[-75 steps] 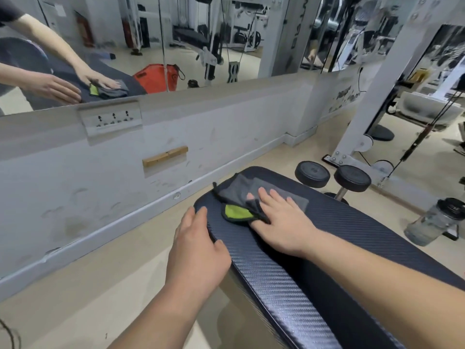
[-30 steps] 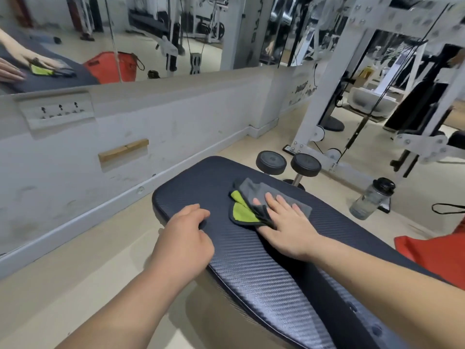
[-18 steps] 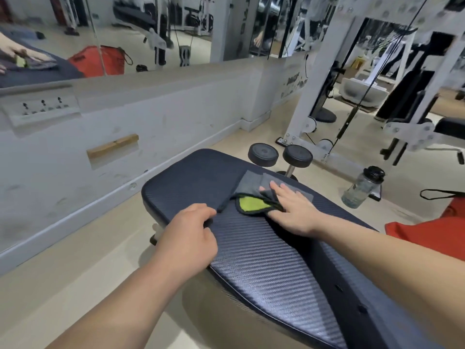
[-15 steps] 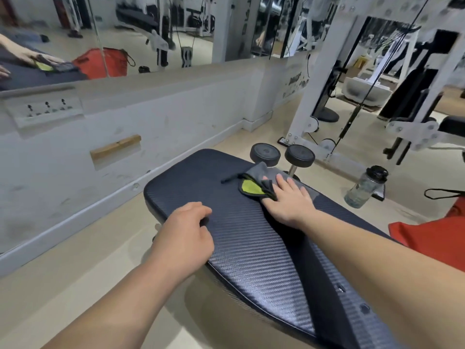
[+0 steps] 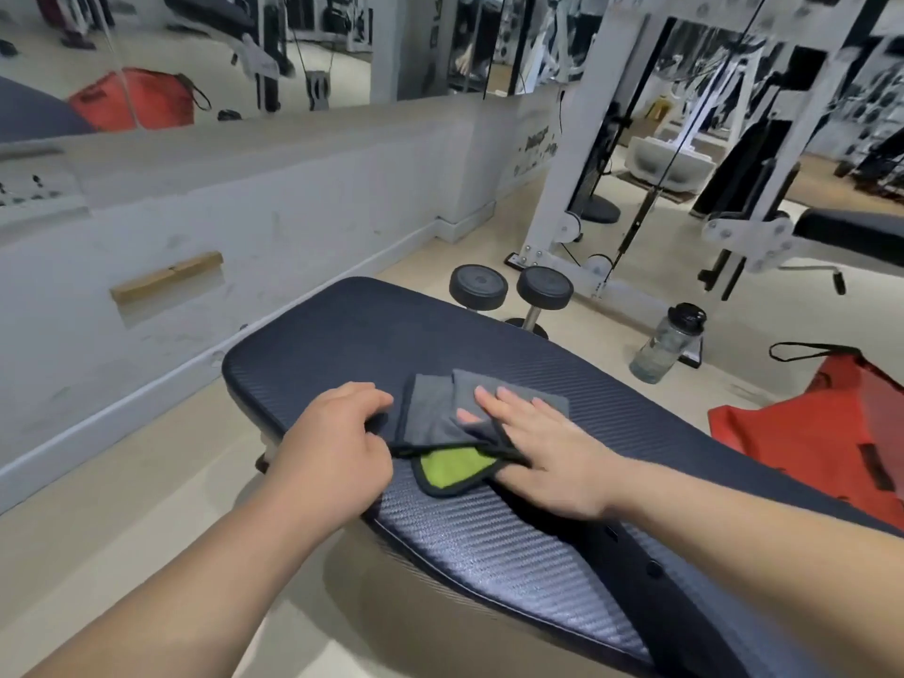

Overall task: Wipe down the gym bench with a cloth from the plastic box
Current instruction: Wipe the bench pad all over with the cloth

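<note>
A: Where's the folded grey microfibre cloth with the lime-green underside point(image 5: 452, 423)?

B: On the dark blue carbon-weave padded gym bench point(image 5: 342, 335), now nearer its left edge; half a second ago it sat over by the bench's far side, beside the black foam rollers point(image 5: 511, 287).

A: And the grips?

B: The right hand point(image 5: 538, 455) lies flat and open, fingers spread, pressing the cloth down. The left hand point(image 5: 337, 447) is curled, gripping the bench's edge, touching the cloth's hem.

A: Meaning?

B: The stroke has swept back across the pad, so that strip looks wiped; the bench's near end, towards the red bag point(image 5: 831, 433), likely remains
</note>
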